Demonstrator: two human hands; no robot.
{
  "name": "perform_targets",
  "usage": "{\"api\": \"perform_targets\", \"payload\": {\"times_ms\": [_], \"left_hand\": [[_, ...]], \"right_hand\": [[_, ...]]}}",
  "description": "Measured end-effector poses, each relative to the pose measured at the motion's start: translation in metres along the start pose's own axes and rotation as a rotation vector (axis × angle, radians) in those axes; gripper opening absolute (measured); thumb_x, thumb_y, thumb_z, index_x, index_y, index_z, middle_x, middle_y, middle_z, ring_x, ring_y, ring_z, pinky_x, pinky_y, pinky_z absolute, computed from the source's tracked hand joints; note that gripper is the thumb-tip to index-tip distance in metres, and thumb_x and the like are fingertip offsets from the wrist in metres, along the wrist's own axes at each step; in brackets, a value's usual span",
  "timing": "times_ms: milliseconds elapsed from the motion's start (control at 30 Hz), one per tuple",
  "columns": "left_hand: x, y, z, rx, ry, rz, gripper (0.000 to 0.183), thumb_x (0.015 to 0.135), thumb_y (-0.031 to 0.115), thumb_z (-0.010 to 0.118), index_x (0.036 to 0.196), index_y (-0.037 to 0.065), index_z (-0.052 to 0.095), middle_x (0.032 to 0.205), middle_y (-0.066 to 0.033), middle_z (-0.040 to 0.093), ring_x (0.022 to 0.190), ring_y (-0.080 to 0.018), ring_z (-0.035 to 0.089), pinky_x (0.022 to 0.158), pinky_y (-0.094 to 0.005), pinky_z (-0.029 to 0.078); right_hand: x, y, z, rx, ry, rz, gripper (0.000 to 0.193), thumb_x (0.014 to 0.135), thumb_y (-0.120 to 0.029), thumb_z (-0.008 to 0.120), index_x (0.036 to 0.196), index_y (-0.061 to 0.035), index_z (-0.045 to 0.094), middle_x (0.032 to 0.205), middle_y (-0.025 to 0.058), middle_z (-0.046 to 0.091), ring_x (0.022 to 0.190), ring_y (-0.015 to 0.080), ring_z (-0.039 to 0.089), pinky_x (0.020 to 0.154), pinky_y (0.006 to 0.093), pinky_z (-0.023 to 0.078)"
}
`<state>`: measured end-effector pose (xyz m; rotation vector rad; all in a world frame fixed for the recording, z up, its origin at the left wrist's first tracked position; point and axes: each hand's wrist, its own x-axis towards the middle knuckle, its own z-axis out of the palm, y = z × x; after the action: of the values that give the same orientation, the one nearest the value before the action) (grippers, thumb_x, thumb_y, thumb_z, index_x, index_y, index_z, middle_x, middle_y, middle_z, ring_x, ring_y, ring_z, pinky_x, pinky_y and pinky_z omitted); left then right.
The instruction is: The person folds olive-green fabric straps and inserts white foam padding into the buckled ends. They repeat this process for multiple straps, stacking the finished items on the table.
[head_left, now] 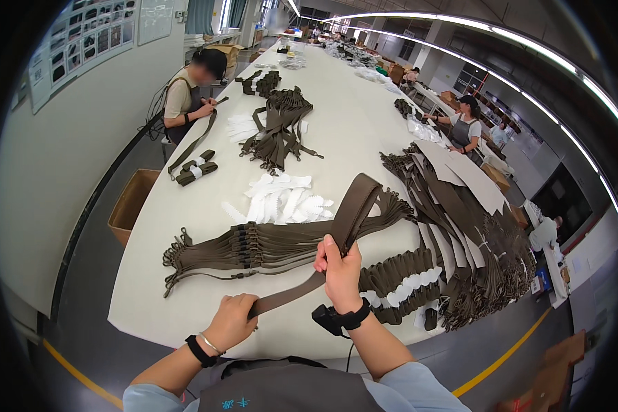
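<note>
My left hand [232, 321] is closed around one end of a wide dark brown shoulder strap [290, 296]. Higher and to the right, my right hand [340, 269] grips the same strap, thumb up. Between the hands the strap runs slantwise, and beyond my right fist it rises in a folded loop. Behind it, a row of similar straps with hooks and buckles [247, 246] lies spread on the white table [159, 302]. Past that is a heap of white paper bands [281, 199]. Rolled straps with white bands [399, 287] lie beside my right wrist.
A large stack of straps and grey strips [467, 240] covers the table's right side. Farther back lie a hooked strap pile [281, 123] and banded rolls [196, 169]. One co-worker [189, 99] handles a strap at the left edge; another [465, 123] stands right. A cardboard box [132, 200] stands left.
</note>
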<state>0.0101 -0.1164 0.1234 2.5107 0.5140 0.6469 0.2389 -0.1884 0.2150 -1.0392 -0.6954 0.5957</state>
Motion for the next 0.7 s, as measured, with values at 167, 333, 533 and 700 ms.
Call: {"api": "perform_targets", "payload": {"times_ms": [167,333,533,700], "left_hand": [[-0.025,-0.031,-0.014,0.587,-0.241,-0.147,0.01,0.076,0.011,0.062,0.078,0.006,0.07,0.09,-0.0118,0.061,0.086,-0.0298,0.059,0.083,-0.0414,0.045],[-0.046,-0.079,0.047,0.671,-0.465,-0.251,0.013,0.076,0.011,0.062,0.078,0.003,0.072,0.1,-0.014,0.06,0.104,-0.0322,0.054,0.085,-0.0453,0.046],[-0.078,-0.11,0.075,0.468,-0.318,0.143,0.031,0.083,0.008,0.053,0.109,-0.007,0.062,0.136,-0.0241,0.049,0.126,-0.0373,0.05,0.105,-0.0403,0.044],[-0.086,-0.089,0.055,0.196,-0.177,0.036,0.038,0.075,0.002,0.071,0.111,-0.001,0.059,0.148,-0.0277,0.035,0.125,-0.0415,0.051,0.104,-0.041,0.046]], "right_hand": [[-0.018,0.058,-0.033,-0.372,0.004,0.217,0.024,0.095,-0.021,0.066,0.098,-0.0011,0.053,0.063,-0.001,0.05,0.053,0.0066,0.05,0.047,0.0238,0.04],[-0.049,0.14,-0.066,-0.923,-0.236,0.265,0.044,0.092,-0.037,0.067,0.087,0.0049,0.053,0.071,0.0206,0.06,0.067,0.0329,0.06,0.064,0.0419,0.048],[-0.09,0.197,-0.082,-1.006,-0.241,0.46,0.045,0.089,-0.035,0.07,0.087,0.0076,0.055,0.074,0.0237,0.062,0.069,0.037,0.063,0.065,0.0429,0.049],[-0.101,0.205,-0.082,-1.002,-0.217,0.438,0.046,0.087,-0.035,0.071,0.086,0.0075,0.054,0.072,0.0224,0.061,0.067,0.0361,0.062,0.064,0.043,0.048]]}}
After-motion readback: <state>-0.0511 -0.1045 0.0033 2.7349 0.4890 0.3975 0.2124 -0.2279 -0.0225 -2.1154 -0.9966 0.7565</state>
